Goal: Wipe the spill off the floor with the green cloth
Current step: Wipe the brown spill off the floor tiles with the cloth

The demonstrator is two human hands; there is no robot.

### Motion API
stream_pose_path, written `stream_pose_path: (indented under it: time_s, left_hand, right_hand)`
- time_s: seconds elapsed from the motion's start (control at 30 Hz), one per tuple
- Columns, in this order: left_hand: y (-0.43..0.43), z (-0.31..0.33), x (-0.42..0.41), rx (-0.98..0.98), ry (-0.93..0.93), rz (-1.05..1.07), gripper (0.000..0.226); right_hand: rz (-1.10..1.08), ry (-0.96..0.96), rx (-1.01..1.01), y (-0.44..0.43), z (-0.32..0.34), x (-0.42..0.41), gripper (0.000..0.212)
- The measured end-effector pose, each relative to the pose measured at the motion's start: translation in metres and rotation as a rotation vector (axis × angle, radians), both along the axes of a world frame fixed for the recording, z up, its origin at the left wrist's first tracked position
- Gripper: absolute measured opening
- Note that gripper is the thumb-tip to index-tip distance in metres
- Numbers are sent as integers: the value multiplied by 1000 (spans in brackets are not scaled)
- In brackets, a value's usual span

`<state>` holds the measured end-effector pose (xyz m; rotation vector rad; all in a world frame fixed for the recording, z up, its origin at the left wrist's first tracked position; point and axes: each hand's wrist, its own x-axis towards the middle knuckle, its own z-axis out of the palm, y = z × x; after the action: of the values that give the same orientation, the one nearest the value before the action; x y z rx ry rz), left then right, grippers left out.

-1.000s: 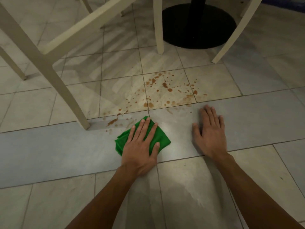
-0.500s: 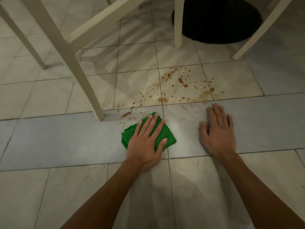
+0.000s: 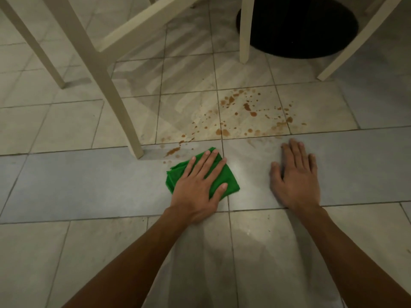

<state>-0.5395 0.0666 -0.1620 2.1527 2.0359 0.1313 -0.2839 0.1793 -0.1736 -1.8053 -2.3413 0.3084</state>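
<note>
The left hand (image 3: 198, 187) lies flat on the folded green cloth (image 3: 226, 181), fingers (image 3: 208, 162) straight and spread, pressing it to the floor (image 3: 89, 181) just short of the brown spill (image 3: 240, 116) — the right hand (image 3: 295, 174) rests flat on bare tile beside it, holding nothing. A chair leg (image 3: 124, 121) stands near the cloth.

Head view, steeply down, near the floor (image 3: 66, 185)

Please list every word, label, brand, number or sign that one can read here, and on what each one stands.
None. The green cloth under the left hand is plain, and the floor tiles, the chair leg and the black table base carry no print that can be seen.
</note>
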Motion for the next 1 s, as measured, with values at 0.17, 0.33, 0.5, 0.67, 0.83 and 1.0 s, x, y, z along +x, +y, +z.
stream_pose_path:
  time_s: [0.17, 0.33, 0.5, 0.67, 0.83, 1.0]
  left_hand:
    - [3, 1, 17, 25, -81, 121, 69]
    - [-2, -3, 37, 65, -67, 314, 67]
    - [8, -6, 15, 43, -86, 330, 72]
    - [29, -6, 11, -22, -2, 263, 75]
    - [5, -8, -6, 6, -8, 162, 71]
    - [15, -6, -25, 13, 2, 196, 72]
  right_hand:
    - [-13, 9, 1, 0, 0, -1, 79]
    - [-13, 32, -2, 2, 3, 0, 80]
    - [5, 37, 0, 1, 0, 3, 79]
    - [0, 17, 0, 0, -2, 1, 79]
    - [8, 28, 9, 1, -1, 2, 81]
    - [-4, 18, 2, 1, 0, -2, 79]
